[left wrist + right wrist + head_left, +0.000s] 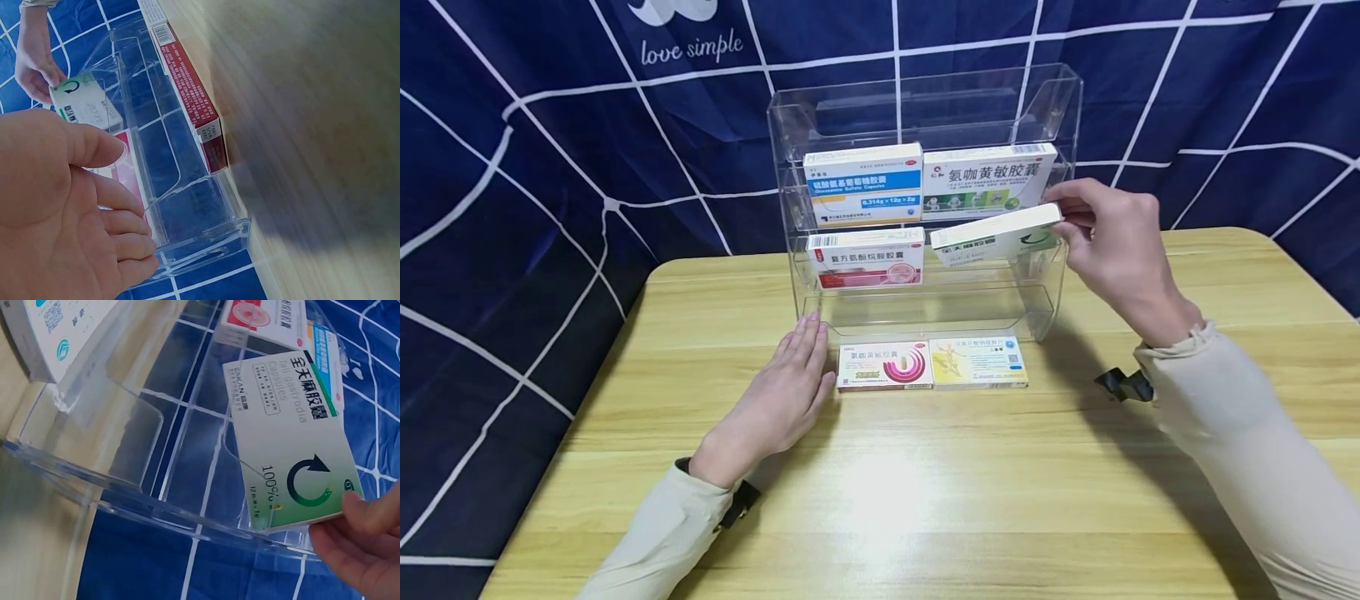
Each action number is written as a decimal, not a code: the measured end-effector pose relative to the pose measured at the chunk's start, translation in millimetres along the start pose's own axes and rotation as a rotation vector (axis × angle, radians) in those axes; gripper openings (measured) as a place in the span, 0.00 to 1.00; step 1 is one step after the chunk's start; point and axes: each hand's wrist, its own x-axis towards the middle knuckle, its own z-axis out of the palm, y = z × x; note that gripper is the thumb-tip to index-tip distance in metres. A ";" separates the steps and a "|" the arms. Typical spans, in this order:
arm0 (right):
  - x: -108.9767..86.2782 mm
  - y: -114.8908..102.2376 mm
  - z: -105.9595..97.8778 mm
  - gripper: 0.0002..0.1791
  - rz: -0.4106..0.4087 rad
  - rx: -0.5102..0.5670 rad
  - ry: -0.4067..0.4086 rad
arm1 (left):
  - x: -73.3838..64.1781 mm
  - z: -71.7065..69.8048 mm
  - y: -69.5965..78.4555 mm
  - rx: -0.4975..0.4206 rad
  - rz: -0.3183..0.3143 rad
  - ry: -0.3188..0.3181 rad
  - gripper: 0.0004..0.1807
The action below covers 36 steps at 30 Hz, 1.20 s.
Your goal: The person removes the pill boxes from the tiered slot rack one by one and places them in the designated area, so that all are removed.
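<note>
My right hand (1120,254) pinches the right end of a white-and-green medicine box (996,232), labelled Tall Gastrodia Capsules in the right wrist view. The box is tilted, its left end lower, at the right of the clear display rack's (925,310) middle tier. Left of it, a red-and-white medicine box (868,265) stands in the same tier. My left hand (778,392) lies with extended fingers by the rack's lower left corner, holding nothing. In the left wrist view its fingertips overlap the clear plastic edge.
The upper tier holds a blue-and-white box (863,190) and a grey-green box (985,185). Before the rack, a pink-ringed box (883,367) and a yellow-and-white box (977,363) lie side by side on the wooden table (1000,483). A dark blue checked cloth (700,167) hangs behind.
</note>
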 end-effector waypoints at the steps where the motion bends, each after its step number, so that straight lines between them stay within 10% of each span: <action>1: -0.1 0.2 -1.2 0.16 0.006 0.013 0.021 | 0.1 0.2 0.0 0.000 0.000 -0.001 0.33; 10: -0.1 0.6 -17.6 0.15 0.245 0.366 0.058 | -0.2 1.1 -1.1 0.014 0.002 -0.002 0.33; 19: -17.6 4.2 -29.3 0.14 0.473 0.507 -0.151 | -0.5 1.8 -1.3 0.011 0.003 -0.003 0.34; 36: -73.5 37.7 -16.5 0.09 0.650 0.578 -0.588 | 1.3 0.1 -1.3 -0.012 -0.012 -0.021 0.33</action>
